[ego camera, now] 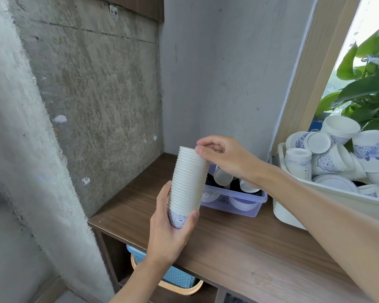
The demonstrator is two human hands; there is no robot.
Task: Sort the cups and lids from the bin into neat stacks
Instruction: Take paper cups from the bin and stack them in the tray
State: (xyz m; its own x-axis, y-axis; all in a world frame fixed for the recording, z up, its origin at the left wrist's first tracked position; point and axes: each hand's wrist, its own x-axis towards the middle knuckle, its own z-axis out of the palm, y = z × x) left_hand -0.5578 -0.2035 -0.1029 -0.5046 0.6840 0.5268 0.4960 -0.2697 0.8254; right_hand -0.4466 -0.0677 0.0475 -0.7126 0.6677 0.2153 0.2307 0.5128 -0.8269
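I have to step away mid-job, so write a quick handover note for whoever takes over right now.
Left hand: grip closed around the base of the tall cup stack, held above the wooden counter.
Right hand: fingertips pinch the stack's top rim.
Done: one long nested stack.
Left: white bin still heaped with loose cups and lids; the clear tub behind holds more.

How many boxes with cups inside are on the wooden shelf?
2: a clear purple plastic box behind the hands, and a big white plastic bin on the right by the window.
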